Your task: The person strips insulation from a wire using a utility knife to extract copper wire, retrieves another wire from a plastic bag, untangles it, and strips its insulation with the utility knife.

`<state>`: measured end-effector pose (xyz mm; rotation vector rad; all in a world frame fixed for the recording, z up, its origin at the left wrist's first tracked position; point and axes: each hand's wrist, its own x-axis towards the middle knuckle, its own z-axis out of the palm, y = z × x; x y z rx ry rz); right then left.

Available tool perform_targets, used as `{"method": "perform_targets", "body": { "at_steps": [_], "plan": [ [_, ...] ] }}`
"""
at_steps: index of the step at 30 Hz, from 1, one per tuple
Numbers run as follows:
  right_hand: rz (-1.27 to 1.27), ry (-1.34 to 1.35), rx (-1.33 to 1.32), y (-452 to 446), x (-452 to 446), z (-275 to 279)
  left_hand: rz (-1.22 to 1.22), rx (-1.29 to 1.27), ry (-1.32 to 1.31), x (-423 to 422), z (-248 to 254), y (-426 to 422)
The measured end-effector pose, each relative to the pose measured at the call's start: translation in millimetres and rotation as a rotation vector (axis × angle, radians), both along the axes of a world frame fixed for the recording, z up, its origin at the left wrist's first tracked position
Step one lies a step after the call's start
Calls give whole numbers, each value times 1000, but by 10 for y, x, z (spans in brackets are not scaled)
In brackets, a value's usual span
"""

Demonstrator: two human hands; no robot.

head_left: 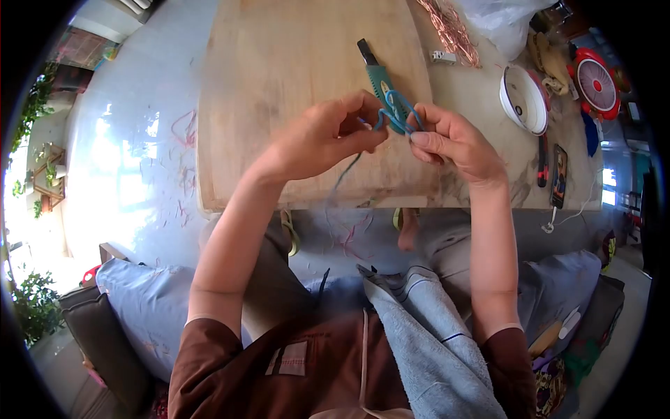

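My left hand (328, 136) pinches one part of a thin blue wire (413, 109), its thumb and fingers closed together. A loose tail of the wire hangs below that hand toward the table edge. Closed on the other side of the wire is my right hand (453, 143), with thumb against fingers. Between the two hands the wire curves in loops. A green utility knife (379, 78) with a black end lies on the wooden board (293, 49), just behind the wire; its lower end is partly covered by the loops.
Bare copper wires (450, 28) lie in a bundle at the back, near a small white connector (443, 57) and a plastic bag (504, 24). On the right are a white bowl (513, 87), a phone (559, 174) and a red round fan (597, 84). Scraps litter the floor.
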<state>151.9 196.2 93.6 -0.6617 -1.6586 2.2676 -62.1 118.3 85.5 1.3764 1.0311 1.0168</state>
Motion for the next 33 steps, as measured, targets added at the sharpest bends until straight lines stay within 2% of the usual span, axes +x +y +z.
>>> {"method": "perform_targets", "body": {
  "at_steps": [2,5,11,14,17,20,23,26,29,33],
  "plan": [
    [-28,16,-7,16,-37,15,104,-35,-285,124,-50,19],
    [-70,-17,-40,-42,-84,17,191,-160,-213,191,-18,-29],
    [-169,-51,-104,-39,-103,-38,247,3,224,244,-18,-33],
    [-147,-113,-64,-34,-37,24,229,404,485,186,-70,-42],
    [-25,-203,47,-13,99,40,-22,587,820,74,83,-208],
    [146,-273,112,-81,79,-23,-222,458,1056,126,242,-411],
    [118,-256,61,-100,-39,-161,-138,460,1086,48,139,-382],
    [-8,-167,-141,-44,-100,-191,91,639,1011,-24,7,-245],
    [-43,-127,-224,-96,-170,-211,239,695,925,-24,-21,-193],
    [-20,-76,-245,-69,-179,-160,274,775,943,-42,-44,-177]
  ]
}}
